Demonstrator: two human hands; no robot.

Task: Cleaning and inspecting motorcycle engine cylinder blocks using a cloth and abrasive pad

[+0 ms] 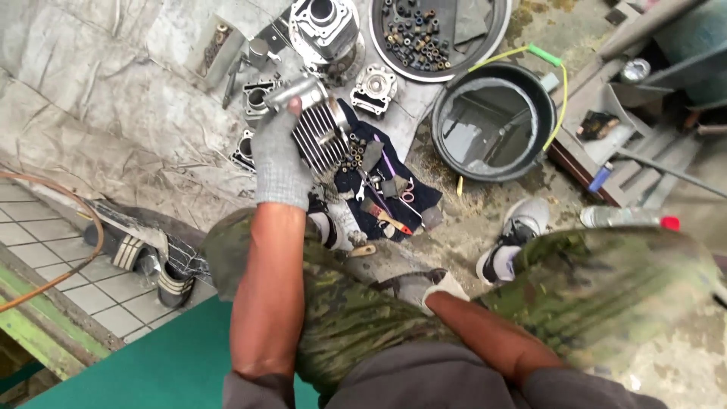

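Note:
My left hand (pixel 279 155), in a grey knit glove, grips a finned metal engine cylinder (pixel 318 125) and holds it above the ground. My right hand (pixel 421 288), also gloved, rests low between my knees with its fingers curled; I cannot see anything in it. Under the cylinder lies a dark blue cloth (pixel 420 198) strewn with small tools, scissors (pixel 407 192) and a brush (pixel 382 216). My camouflage trousers (pixel 598 280) fill the lower view.
More engine parts (pixel 326 26) and cylinders lie on a grey tarp (pixel 91 91). A round pan of nuts and bolts (pixel 424 34) and a black basin of liquid (pixel 492 121) stand beyond. Sandals (pixel 144 257) lie left; a plastic bottle (pixel 625 218) right.

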